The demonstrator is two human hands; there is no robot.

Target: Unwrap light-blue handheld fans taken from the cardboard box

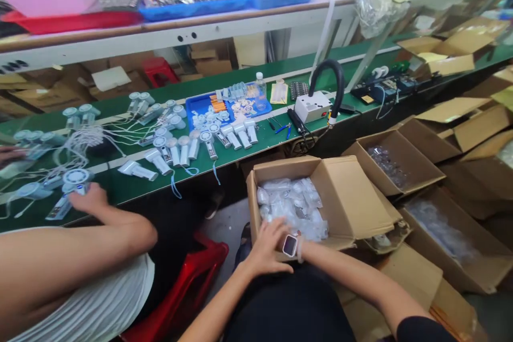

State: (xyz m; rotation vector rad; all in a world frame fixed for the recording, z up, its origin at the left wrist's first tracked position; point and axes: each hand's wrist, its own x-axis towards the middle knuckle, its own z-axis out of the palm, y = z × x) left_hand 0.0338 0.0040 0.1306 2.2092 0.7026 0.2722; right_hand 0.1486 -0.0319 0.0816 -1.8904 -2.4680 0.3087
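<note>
My left hand (264, 248) lies over the near rim of an open cardboard box (251, 187), its thumb stretched out to the side and its fingers reaching just inside. Clear plastic bags (288, 200) fill the box, with whitish pieces in them that I cannot make out. From the right, my right hand (281, 239) comes in at the same near edge, a watch (289, 246) on its wrist. Its fingers are mostly hidden behind my left hand and blurred. I see nothing held in my left hand.
At left, a co-worker's hand (88, 197) grips a small handheld fan (76, 177) on the green bench (120, 189). More fans, cables and a blue tray (196, 104) lie there. A white machine with black hose (312, 106) stands behind my box; open cartons (404, 160) crowd the right.
</note>
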